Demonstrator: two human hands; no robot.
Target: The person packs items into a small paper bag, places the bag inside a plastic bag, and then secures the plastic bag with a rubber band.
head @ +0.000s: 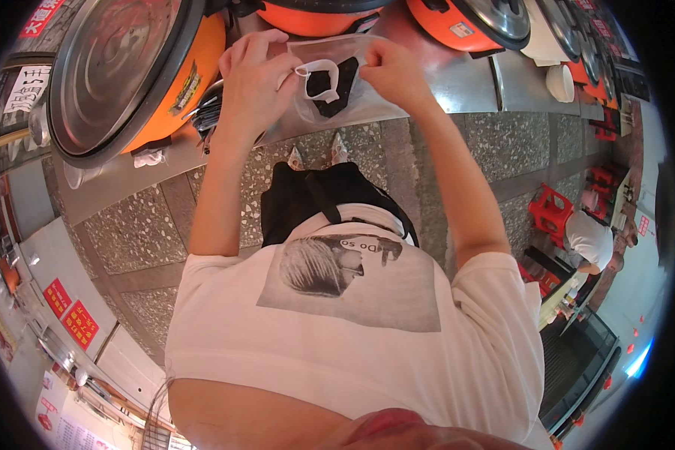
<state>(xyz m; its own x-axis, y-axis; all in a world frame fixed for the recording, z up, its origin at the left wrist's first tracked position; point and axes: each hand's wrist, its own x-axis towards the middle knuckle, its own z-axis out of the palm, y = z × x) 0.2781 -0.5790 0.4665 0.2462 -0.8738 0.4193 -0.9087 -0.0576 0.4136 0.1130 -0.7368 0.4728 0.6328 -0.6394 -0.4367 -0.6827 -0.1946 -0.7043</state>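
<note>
A clear plastic bag (315,109) lies on the steel counter at the top middle, with a black item (346,84) inside or under it; what that item is I cannot tell. A white strip or loop (333,76) shows over the black item. At the bag's left edge is my left hand (261,73), its fingertips by the end of the white loop; whether they pinch it is not plain. My right hand (392,70) has its fingers curled at the bag's right edge, gripping the plastic.
A large orange pot (194,73) with a metal lid stands left. More orange pots (455,28) line the counter's back. Dark-wrapped utensils (207,115) are beside my left wrist. White bowls (559,83) are stacked right. A person (589,239) sits far right near a red stool (551,209).
</note>
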